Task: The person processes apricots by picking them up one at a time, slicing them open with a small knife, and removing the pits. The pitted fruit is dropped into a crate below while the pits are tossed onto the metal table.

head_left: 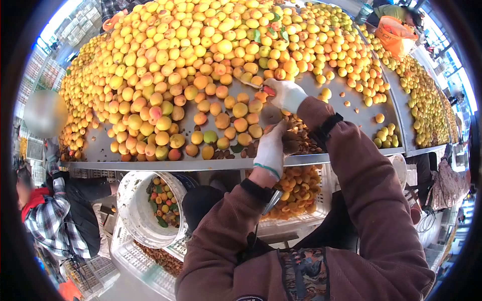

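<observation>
My right hand (287, 96), in a white glove, is closed around the red handle of a small tool (268, 90). A thin part of the tool reaches left over the apricots (240, 110); its exact kind is hard to make out. At the table's near edge is my left hand (271, 147), also gloved, with its fingers curled and pointing toward the right hand. Whatever those fingers hold is hidden. Beside the left hand lies a heap of brown apricot pits (306, 143). Below it, a white crate (325, 193) holds opened apricot halves (296, 193).
The metal table (175, 164) carries a large mound of apricots. A white bucket (131, 200) with apricots and leaves stands below left, near a crate of brown pits (160, 258). A person in a plaid sleeve (55, 215) sits at left. An orange bag (395, 36) is far right.
</observation>
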Demonstrator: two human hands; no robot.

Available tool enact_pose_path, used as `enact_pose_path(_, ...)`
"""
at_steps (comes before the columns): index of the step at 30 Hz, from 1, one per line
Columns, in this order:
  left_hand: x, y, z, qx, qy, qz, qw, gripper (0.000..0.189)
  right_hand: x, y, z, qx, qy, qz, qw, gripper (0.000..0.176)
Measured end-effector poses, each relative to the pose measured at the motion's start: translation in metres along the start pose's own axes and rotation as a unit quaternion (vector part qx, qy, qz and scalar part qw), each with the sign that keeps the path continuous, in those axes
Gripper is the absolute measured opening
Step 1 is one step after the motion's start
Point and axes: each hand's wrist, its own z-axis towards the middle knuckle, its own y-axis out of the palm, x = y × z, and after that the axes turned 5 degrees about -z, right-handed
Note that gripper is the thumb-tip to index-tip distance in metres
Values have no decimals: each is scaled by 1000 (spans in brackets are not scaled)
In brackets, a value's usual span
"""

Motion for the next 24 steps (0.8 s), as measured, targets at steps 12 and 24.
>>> enact_pose_path(12, 16, -7, 14, 19, 52, -100, 993, 48, -22, -18, -50, -4, 71, 289, 955, 49)
enact_pose_path(24, 11, -3, -1, -160, 445, 484, 736, 32, -11, -17, -136, 84, 93, 576, 808, 20)
